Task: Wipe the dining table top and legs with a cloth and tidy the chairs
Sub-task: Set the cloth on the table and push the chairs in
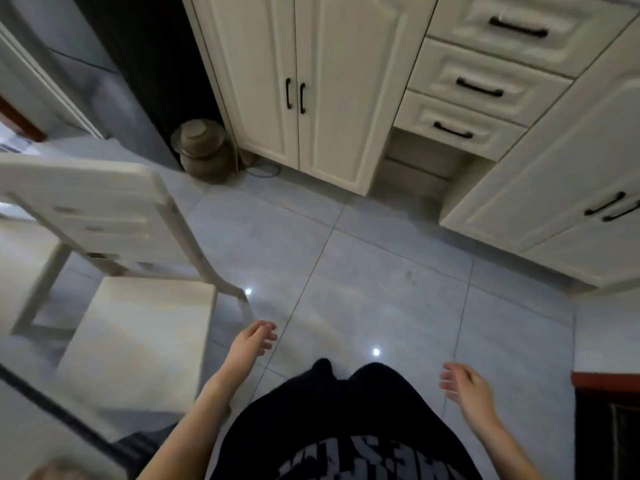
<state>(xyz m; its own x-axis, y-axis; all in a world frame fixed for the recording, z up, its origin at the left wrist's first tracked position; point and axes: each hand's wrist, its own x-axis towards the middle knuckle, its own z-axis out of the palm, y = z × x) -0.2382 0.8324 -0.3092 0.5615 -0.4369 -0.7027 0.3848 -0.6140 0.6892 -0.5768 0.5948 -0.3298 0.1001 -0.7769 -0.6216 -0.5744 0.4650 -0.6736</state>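
Here, left hand [251,341]: reaches forward and down over the floor, fingers loosely spread and slightly bent, nothing in its grasp; the fingertips are near the foot of the chair's back leg but apart from it.
right hand [464,388]: held out to the side above the floor, palm turned inward, fingers relaxed and a little parted, holding nothing.
chair [138,334]: white, standing on the floor along its left edge; the flat seat lies toward the lower left, and the backrest with cross slats rises above it in the view, blurred.
floor [381,289]: pale grey glossy tiles with thin dark joints; two small bright reflections, one just beside the chair leg's foot, one between the hands.
cupboard [311,81]: cream, two tall doors with black handles side by side, standing at the far edge of the floor.
drawers [478,88]: three in a stack just right of the cupboard, each with a black bar handle, a shadowed recess beneath them.
side cabinet [571,188]: cream doors with black handles along the floor's right edge.
jar [201,150]: brownish, round, lidded, on the floor at the cupboard's left corner, against a dark panel.
cable [265,171]: a thin dark loop on the floor, between the jar and the cupboard's base.
shirt [346,427]: black with grey print, at the bottom middle.
pale slab [41,420]: lower left corner, crossed by a dark stripe, blurred; cannot tell whether it is the table top.
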